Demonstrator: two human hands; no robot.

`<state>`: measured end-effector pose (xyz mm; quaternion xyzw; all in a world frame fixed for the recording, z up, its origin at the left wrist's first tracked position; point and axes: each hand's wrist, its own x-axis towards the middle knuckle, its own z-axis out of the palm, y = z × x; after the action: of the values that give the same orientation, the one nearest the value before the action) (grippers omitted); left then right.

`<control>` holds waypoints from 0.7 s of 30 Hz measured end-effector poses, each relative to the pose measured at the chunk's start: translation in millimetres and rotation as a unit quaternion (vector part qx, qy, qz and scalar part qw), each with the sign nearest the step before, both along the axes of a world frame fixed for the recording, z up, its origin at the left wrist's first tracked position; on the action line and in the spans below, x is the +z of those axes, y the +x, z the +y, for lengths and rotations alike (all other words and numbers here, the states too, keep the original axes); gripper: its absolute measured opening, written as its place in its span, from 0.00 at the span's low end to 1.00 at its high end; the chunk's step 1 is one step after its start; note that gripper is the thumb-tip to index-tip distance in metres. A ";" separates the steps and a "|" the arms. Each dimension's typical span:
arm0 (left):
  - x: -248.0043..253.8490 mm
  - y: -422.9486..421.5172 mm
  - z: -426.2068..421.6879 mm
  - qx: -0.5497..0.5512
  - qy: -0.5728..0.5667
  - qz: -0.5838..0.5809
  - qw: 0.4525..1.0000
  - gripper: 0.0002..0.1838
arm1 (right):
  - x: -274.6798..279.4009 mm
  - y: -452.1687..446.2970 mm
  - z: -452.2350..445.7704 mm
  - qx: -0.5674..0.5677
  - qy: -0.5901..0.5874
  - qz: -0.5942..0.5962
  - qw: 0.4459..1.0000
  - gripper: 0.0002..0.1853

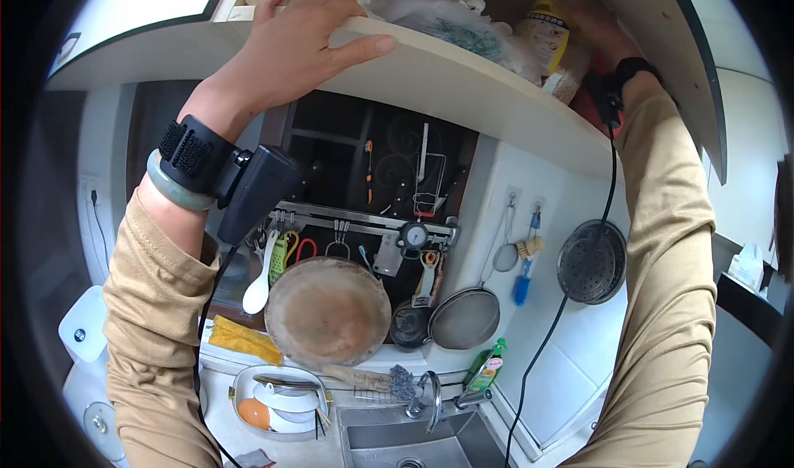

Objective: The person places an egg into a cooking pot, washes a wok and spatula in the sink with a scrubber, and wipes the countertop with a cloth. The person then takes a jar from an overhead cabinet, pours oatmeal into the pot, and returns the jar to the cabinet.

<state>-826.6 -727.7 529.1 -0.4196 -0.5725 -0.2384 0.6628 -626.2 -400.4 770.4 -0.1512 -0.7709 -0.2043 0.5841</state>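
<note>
My left hand (pixel 310 42) rests on the front edge of the cabinet shelf (pixel 463 75), its thumb stretched out and its fingers over the edge. It holds nothing. My right hand (pixel 597 28) reaches deep into the right side of the cabinet, beside a yellow bottle (pixel 546 36) with a printed label. Its fingers are in shadow and hidden, so I cannot tell what they touch. Clear plastic bags (pixel 447 21) fill the middle of the shelf. Close to my right wrist are a bag of pale grains (pixel 562 86) and something red (pixel 585 108).
The open cabinet door (pixel 691 62) stands right of my right arm. Below are a sink (pixel 413 439) with a faucet (pixel 432 402), a dish rack (pixel 281 431), a round board (pixel 328 311), a green soap bottle (pixel 485 366) and a hanging strainer (pixel 590 261). Black cables trail from both wrists.
</note>
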 end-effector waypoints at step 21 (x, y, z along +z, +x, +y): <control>-2.8 0.6 -0.3 0.017 0.004 0.006 1.000 0.35 | -23.5 -14.3 -19.0 -0.037 0.058 0.048 0.996 0.47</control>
<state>-826.0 -728.0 526.2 -0.4085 -0.5746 -0.2267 0.6720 -640.5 -419.3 746.9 -0.1548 -0.7226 -0.2626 0.6204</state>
